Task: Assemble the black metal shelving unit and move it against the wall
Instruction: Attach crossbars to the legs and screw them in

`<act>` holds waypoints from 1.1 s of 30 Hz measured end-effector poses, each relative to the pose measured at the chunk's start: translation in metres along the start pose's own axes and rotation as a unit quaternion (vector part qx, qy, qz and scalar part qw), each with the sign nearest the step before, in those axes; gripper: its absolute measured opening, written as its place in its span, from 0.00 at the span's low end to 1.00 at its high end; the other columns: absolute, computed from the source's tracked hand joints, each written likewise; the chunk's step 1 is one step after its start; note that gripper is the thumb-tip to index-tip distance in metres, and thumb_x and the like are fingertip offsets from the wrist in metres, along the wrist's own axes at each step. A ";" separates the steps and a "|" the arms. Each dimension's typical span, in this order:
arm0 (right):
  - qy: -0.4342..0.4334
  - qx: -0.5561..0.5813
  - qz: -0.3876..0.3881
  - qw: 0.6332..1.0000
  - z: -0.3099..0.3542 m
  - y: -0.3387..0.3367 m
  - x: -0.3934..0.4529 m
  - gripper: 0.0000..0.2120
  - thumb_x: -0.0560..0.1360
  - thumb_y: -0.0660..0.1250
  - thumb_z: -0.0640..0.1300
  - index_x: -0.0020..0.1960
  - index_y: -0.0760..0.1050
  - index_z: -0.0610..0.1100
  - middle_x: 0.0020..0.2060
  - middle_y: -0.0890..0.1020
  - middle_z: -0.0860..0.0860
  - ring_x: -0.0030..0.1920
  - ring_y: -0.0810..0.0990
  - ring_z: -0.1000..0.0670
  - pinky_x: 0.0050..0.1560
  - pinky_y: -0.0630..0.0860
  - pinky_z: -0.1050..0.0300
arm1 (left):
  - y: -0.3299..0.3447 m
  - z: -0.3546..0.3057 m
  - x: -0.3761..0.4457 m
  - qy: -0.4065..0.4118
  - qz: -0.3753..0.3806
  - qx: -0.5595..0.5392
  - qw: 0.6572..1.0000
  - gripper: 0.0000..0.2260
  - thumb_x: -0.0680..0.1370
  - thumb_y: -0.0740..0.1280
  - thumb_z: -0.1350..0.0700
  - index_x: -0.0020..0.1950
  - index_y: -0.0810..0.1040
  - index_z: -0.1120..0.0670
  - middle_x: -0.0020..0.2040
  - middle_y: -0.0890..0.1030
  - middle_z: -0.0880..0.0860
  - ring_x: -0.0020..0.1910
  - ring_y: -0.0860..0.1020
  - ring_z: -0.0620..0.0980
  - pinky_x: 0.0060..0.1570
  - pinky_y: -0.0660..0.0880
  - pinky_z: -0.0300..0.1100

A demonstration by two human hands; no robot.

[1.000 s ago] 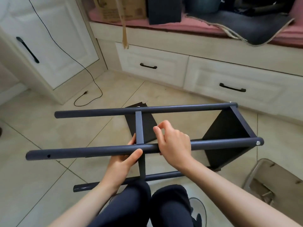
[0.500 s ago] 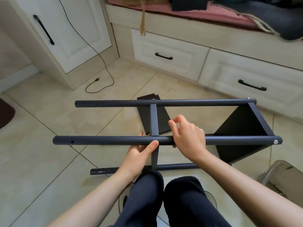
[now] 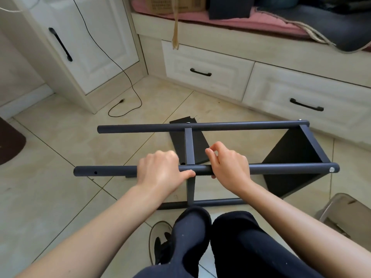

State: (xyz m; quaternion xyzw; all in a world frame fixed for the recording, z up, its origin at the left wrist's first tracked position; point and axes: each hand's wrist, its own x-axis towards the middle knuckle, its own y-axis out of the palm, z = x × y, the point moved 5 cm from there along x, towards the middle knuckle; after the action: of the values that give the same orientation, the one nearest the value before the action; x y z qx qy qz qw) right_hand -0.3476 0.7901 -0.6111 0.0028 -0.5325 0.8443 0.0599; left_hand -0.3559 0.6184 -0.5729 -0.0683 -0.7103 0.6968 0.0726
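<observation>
Left hand (image 3: 160,171) is gripping the near pole (image 3: 281,169); right hand (image 3: 228,167) is curling over it beside the crossbar (image 3: 189,146). Risk: half-fastened frame racking, straining the joint.

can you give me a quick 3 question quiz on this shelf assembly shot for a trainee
1. True or false: the left hand grips the near black metal tube of the shelving frame.
2. Multiple choice: where is the black flat shelf panel already fitted? A) at the frame's left end B) at the frame's right end C) nowhere
3. Fill in: the thin black cable lies on the tiled floor in front of the white ______ door.

Key: 1 true; 2 B; 3 cabinet. The right hand holds the same tube just right of the flat black crossbar.
</observation>
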 end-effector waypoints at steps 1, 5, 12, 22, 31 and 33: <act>-0.003 -0.003 -0.001 1.000 0.000 0.000 0.000 0.14 0.84 0.51 0.57 0.56 0.70 0.50 0.33 0.82 0.51 0.38 0.82 0.48 0.44 0.77 0.50 | -0.006 -0.003 0.004 0.052 -0.040 0.008 0.998 0.26 0.71 0.65 0.26 0.35 0.65 0.49 0.33 0.69 0.45 0.40 0.74 0.52 0.36 0.66 0.43; -0.013 -0.006 -0.002 1.000 0.000 0.001 0.000 0.14 0.84 0.51 0.57 0.56 0.70 0.50 0.33 0.82 0.52 0.37 0.82 0.48 0.42 0.76 0.52 | 0.009 0.009 0.016 0.158 0.044 -0.037 0.986 0.29 0.73 0.61 0.27 0.69 0.65 0.40 0.68 0.68 0.48 0.74 0.61 0.54 0.75 0.55 0.56; -0.026 -0.009 0.008 1.000 -0.001 0.001 -0.001 0.14 0.84 0.50 0.57 0.56 0.70 0.51 0.34 0.83 0.52 0.39 0.82 0.48 0.44 0.75 0.51 | 0.028 0.015 0.037 0.288 0.100 -0.012 0.952 0.37 0.72 0.45 0.22 0.79 0.44 0.32 0.81 0.37 0.40 0.78 0.29 0.43 0.79 0.36 0.52; 0.016 0.010 0.052 0.998 0.000 0.000 0.003 0.15 0.84 0.50 0.58 0.53 0.71 0.52 0.32 0.82 0.53 0.39 0.82 0.51 0.45 0.75 0.51 | 0.028 0.015 0.043 0.258 0.107 -0.201 0.939 0.38 0.67 0.62 0.23 0.75 0.66 0.34 0.80 0.54 0.37 0.77 0.44 0.30 0.74 0.44 0.32; -0.031 0.122 0.276 0.953 0.000 -0.007 0.026 0.09 0.80 0.65 0.51 0.42 0.78 0.52 0.37 0.82 0.53 0.38 0.78 0.55 0.39 0.72 0.61 | 0.028 0.015 0.038 0.270 0.087 -0.208 0.936 0.38 0.68 0.62 0.24 0.76 0.64 0.36 0.81 0.55 0.38 0.78 0.45 0.33 0.76 0.51 0.38; -0.050 0.136 0.293 0.945 0.000 -0.004 0.033 0.05 0.79 0.67 0.50 0.45 0.80 0.53 0.39 0.83 0.55 0.40 0.78 0.58 0.40 0.72 0.64 | 0.029 0.016 0.039 0.269 0.079 -0.223 0.934 0.38 0.68 0.63 0.24 0.76 0.66 0.37 0.80 0.56 0.38 0.78 0.47 0.33 0.75 0.56 0.40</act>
State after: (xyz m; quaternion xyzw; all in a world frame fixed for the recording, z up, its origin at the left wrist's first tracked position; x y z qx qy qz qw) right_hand -0.3802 0.7947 -0.6048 -0.1030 -0.3924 0.8876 -0.2182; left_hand -0.3969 0.6112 -0.6024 -0.3235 -0.7937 0.4794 0.1884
